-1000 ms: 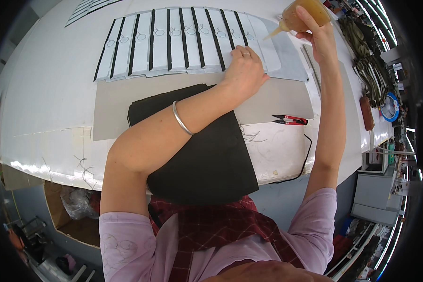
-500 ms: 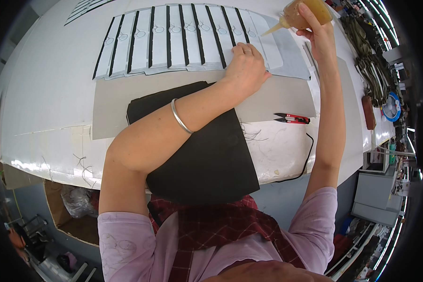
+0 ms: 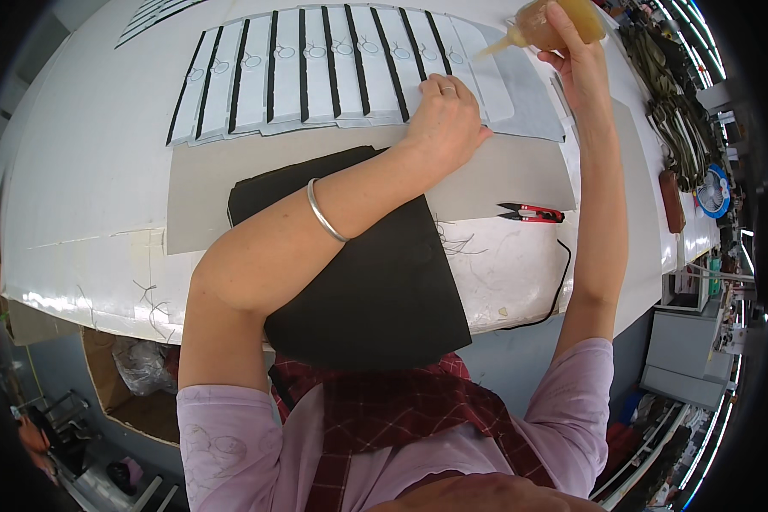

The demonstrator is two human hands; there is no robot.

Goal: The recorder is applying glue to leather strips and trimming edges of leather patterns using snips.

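Observation:
My right hand (image 3: 578,64) grips a squeeze bottle (image 3: 555,24) of amber liquid, tilted so its narrow nozzle points left and down over the rightmost pale panel. My left hand (image 3: 445,119) rests palm down on the near edge of the panels (image 3: 337,81). Its thumb lies apart from the bent fingers, whose tips bear on the sheet beside a black strip (image 3: 435,43). The panels overlap in a fanned row, each with a black strip and a drawn ring shape. Whether the nozzle touches the panel I cannot tell.
A stack of black pieces (image 3: 375,273) lies under my left forearm, over the table's near edge. Red-handled thread snips (image 3: 531,212) lie between my arms. Grey board (image 3: 205,196) sits beneath the panels. A blue fan (image 3: 712,191) and dark straps (image 3: 670,111) are at the right.
The bottle's nozzle tip has shifted slightly upward in the view. My left hand stays on the panels, almost unmoved.

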